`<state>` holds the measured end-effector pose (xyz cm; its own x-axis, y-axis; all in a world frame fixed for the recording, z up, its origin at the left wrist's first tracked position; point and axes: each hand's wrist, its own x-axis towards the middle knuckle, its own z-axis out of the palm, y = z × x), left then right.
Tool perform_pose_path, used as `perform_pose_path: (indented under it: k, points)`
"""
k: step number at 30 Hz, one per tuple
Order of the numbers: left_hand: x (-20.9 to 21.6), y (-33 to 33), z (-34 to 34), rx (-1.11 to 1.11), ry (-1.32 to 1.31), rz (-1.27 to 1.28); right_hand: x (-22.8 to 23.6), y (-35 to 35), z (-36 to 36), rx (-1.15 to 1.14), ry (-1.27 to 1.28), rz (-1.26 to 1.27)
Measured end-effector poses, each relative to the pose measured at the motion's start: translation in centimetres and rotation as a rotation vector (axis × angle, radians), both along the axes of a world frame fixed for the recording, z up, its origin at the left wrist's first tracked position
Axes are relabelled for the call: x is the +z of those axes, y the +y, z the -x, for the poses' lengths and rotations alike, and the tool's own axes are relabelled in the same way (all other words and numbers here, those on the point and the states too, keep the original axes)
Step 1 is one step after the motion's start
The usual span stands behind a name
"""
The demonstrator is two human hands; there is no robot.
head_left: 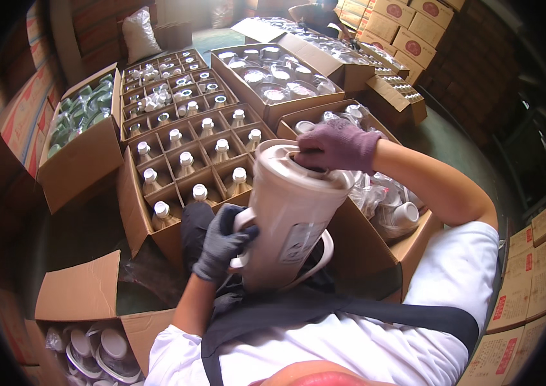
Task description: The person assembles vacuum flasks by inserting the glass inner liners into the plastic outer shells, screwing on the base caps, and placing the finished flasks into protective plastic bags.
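Observation:
A large pale beige thermos jug (295, 212) stands tilted in front of me, with a dark label on its side and a loop handle on either side. My left hand (225, 241), in a grey glove, is closed round its left handle. At the round opening in the jug's top is my right hand (337, 145), in a purple glove. Its fingers are curled down into that opening, and their tips are hidden, so whatever they hold cannot be made out.
A divided carton (135, 215) holds shiny gold flasks with white tops. Right of it, a carton (405, 257) holds bagged white cups. Other open cartons hold green parts (83, 109), bagged round lids (279, 74) and white handled parts (115, 344). Another person (318, 14) stands at the back.

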<state>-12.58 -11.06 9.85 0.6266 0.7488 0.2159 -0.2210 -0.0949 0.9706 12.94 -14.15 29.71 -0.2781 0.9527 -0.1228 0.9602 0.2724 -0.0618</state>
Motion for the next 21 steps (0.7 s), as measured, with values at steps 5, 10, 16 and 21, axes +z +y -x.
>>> perform_pose_path:
  k: [5, 10, 16, 21]
  points:
    - [-1.1, 3.8, 1.7, -0.311, -0.118, 0.294, 2.0, -0.9, 3.2, 0.563, 0.078, -0.040]
    - [-0.8, 2.9, 1.2, -0.388, -0.165, 0.436, 0.3, -1.4, 3.5, 0.612, -0.253, -0.236]
    - [1.0, -3.3, -0.8, 0.151, 0.192, -0.055, -2.5, 0.5, 0.7, -0.087, -0.394, 0.094]
    - [3.2, -3.5, -1.4, 0.078, 0.243, 0.027, -0.9, 1.4, -0.1, -0.391, -0.123, 0.318]
